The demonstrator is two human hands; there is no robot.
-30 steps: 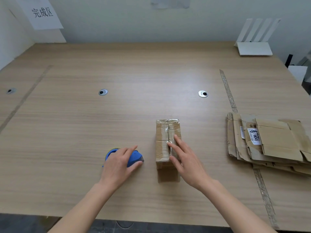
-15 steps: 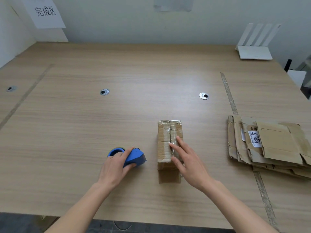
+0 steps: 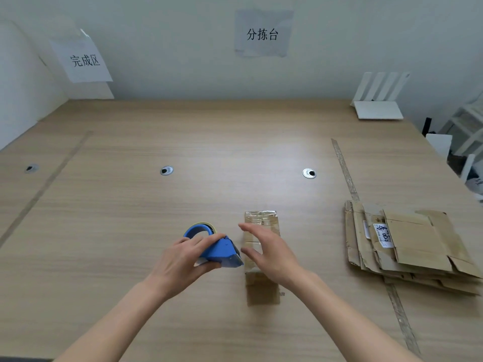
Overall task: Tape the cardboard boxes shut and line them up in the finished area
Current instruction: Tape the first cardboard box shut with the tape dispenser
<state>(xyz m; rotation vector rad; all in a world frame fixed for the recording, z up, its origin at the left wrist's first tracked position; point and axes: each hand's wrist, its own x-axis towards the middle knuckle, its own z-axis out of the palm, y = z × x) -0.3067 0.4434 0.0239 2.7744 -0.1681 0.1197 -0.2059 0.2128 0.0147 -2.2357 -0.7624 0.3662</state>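
A white router [image 3: 377, 105] sits at the table's [image 3: 130, 218] far right corner; three round cable grommets [image 3: 309, 173] dot the wood; paper signs [image 3: 262, 33] hang on the wall.

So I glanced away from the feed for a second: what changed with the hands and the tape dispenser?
The left hand closed round the blue tape dispenser and lifted it toward the small cardboard box. The right hand came off the box top and now hovers open above it. The box and the flattened cardboard stack stayed where they were.
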